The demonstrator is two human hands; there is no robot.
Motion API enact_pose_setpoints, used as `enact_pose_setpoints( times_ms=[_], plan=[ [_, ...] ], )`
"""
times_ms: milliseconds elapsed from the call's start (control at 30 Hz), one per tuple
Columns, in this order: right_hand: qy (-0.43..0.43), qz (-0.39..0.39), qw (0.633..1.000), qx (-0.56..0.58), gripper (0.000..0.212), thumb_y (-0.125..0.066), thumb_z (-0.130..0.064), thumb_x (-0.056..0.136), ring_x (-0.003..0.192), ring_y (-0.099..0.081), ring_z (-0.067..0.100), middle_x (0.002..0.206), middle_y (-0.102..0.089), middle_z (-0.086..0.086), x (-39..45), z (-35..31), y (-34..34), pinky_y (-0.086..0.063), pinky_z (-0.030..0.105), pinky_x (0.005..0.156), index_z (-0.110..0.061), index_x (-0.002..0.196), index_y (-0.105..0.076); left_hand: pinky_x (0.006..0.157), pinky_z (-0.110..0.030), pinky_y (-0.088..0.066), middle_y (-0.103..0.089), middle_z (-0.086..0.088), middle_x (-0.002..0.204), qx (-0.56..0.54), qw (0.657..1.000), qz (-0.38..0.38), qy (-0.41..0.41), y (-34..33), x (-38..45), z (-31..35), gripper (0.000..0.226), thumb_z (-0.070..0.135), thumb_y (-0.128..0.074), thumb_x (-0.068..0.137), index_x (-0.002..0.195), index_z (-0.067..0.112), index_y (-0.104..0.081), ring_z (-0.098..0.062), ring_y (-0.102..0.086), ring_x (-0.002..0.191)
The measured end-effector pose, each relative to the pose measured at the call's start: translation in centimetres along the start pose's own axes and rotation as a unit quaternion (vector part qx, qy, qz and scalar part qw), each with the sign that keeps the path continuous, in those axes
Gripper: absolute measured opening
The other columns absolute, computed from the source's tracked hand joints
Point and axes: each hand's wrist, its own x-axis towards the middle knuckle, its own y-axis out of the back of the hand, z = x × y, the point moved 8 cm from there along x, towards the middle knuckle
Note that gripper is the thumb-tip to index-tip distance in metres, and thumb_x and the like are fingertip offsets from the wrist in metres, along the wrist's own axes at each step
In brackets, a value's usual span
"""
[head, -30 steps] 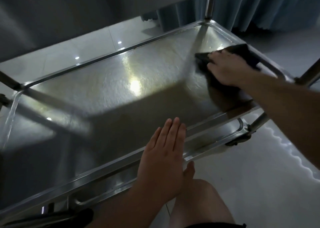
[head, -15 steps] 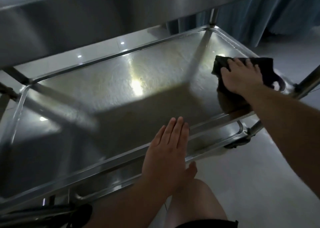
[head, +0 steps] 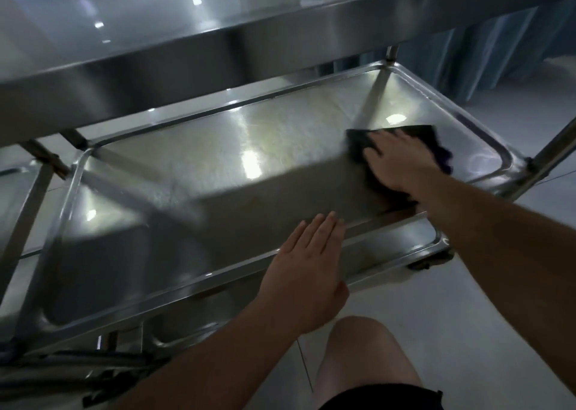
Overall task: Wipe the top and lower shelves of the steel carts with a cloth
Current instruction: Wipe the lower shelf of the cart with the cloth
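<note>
So the left end of the lower shelf point(head: 193, 166) hasn't got a hand anywhere near it, and I can't tell from the glare whether it's been wiped or not. Easy spot to miss, I'd guess, because the top shelf point(head: 156, 54) hangs right over that far edge and blocks the view of the back left corner.

Moving along, the left hand point(head: 307, 272) is laid flat on the shelf's near rim, a bit right of the middle, fingers straight and together, holding nothing. Looks like it's just bracing. Thing is, there's a caster point(head: 428, 261) showing under the near right corner, so if that hand leans too hard the whole cart could roll off or skid on the smooth floor point(head: 467, 316), especially with the person crouched low, one knee point(head: 358, 341) right by the rim.

Right side: the right hand point(head: 402, 163) is pressing the dark cloth point(head: 417, 141) down on the shelf near its right end, closer to the near edge than the far one. Fingers are spread and mostly flat on top of it, not clenched round it. Since it's only pinned by pressure, a fast swipe could leave the cloth bunched up or slipping out from under the palm, and the raised lip at the right corners would probably catch it.
</note>
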Motion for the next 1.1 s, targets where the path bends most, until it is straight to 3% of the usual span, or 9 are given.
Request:
enact_pose_setpoints(
  times_ms=[100,233,367,467,567,700,867,933,1100],
  plan=[
    [-0.114,-0.003,0.993,0.012,0.066,-0.018,-0.051,0.104,0.160,-0.014,0.029,0.174,-0.018,-0.002,-0.2,4.4,0.3,-0.011,0.056,0.128,-0.027,0.165,-0.023,0.132,-0.045,-0.013,-0.016,-0.006,0.176,0.002,0.998,0.020,0.056,0.6,-3.9,-3.2,0.087,0.056,-0.043,0.094,0.167,0.011,-0.025,-0.022,-0.013,0.163],
    [-0.152,0.002,0.988,0.027,0.066,-0.019,-0.049,0.106,0.160,-0.009,0.033,0.174,-0.017,-0.001,-1.0,-0.9,-0.7,-0.007,0.056,0.128,-0.024,0.166,-0.021,0.129,-0.048,-0.020,-0.025,-0.008,0.174,0.018,0.987,0.054,0.148,1.1,-10.1,-8.5,0.090,0.055,-0.054,0.091,0.165,0.009,-0.032,-0.025,-0.021,0.161],
    [-0.014,-0.005,0.999,0.029,0.057,-0.026,-0.047,0.105,0.153,-0.024,0.031,0.165,-0.035,0.001,-2.2,-14.1,-2.7,-0.019,0.053,0.123,-0.023,0.155,-0.040,0.127,-0.049,-0.022,-0.028,-0.010,0.172,0.039,0.977,0.030,0.206,0.3,-13.1,-11.2,0.092,0.059,-0.048,0.089,0.163,0.007,-0.035,-0.029,-0.027,0.159],
    [0.119,-0.051,0.991,0.033,0.061,-0.021,-0.049,0.108,0.160,-0.008,0.027,0.174,-0.018,-0.005,-3.9,-24.4,-5.2,-0.007,0.050,0.128,-0.027,0.165,-0.026,0.128,-0.047,-0.023,-0.023,-0.006,0.174,0.033,0.975,0.010,0.219,-0.2,-13.1,-11.5,0.095,0.064,-0.046,0.089,0.166,0.011,-0.029,-0.025,-0.020,0.161],
    [0.175,-0.078,0.981,0.035,0.062,-0.017,-0.051,0.109,0.162,0.002,0.023,0.176,-0.006,-0.008,-5.0,-27.9,-6.5,0.001,0.047,0.129,-0.029,0.168,-0.016,0.130,-0.045,-0.018,-0.011,-0.004,0.177,0.033,0.975,-0.010,0.219,-0.5,-13.2,-11.7,0.096,0.067,-0.040,0.092,0.169,0.014,-0.017,-0.021,-0.007,0.163],
    [0.170,-0.053,0.984,0.028,0.061,-0.023,-0.053,0.109,0.161,-0.008,0.021,0.174,-0.016,-0.010,-4.3,-24.7,-5.3,-0.007,0.046,0.129,-0.030,0.166,-0.025,0.131,-0.039,-0.002,0.004,0.000,0.178,0.034,0.977,-0.015,0.211,-0.4,-13.1,-11.5,0.099,0.067,-0.040,0.093,0.170,0.019,-0.003,-0.017,0.007,0.163],
    [-0.016,0.022,0.999,0.027,0.061,-0.027,-0.052,0.106,0.156,-0.024,0.027,0.169,-0.031,-0.001,-1.7,-10.9,-2.2,-0.019,0.051,0.125,-0.026,0.161,-0.035,0.130,-0.037,0.005,0.004,-0.002,0.177,0.020,0.979,-0.006,0.204,-0.2,-13.1,-11.3,0.100,0.065,-0.043,0.091,0.170,0.019,-0.004,-0.018,0.008,0.163],
    [-0.091,0.014,0.995,0.024,0.064,-0.022,-0.052,0.105,0.158,-0.018,0.029,0.172,-0.026,0.000,-1.6,-6.9,-2.0,-0.015,0.054,0.127,-0.026,0.163,-0.029,0.128,-0.036,0.010,0.010,0.000,0.177,0.017,0.979,0.001,0.205,-0.3,-13.1,-11.3,0.099,0.067,-0.036,0.091,0.170,0.020,0.002,-0.017,0.014,0.162],
    [-0.132,-0.002,0.990,0.044,0.067,-0.015,-0.051,0.104,0.161,-0.007,0.031,0.175,-0.015,-0.003,-2.5,-10.9,-3.5,-0.005,0.054,0.128,-0.026,0.167,-0.019,0.130,-0.037,0.008,0.015,0.002,0.176,-0.009,0.979,0.015,0.202,0.0,-13.2,-11.5,0.098,0.072,-0.024,0.091,0.169,0.021,0.008,-0.015,0.019,0.161]
  ],
)
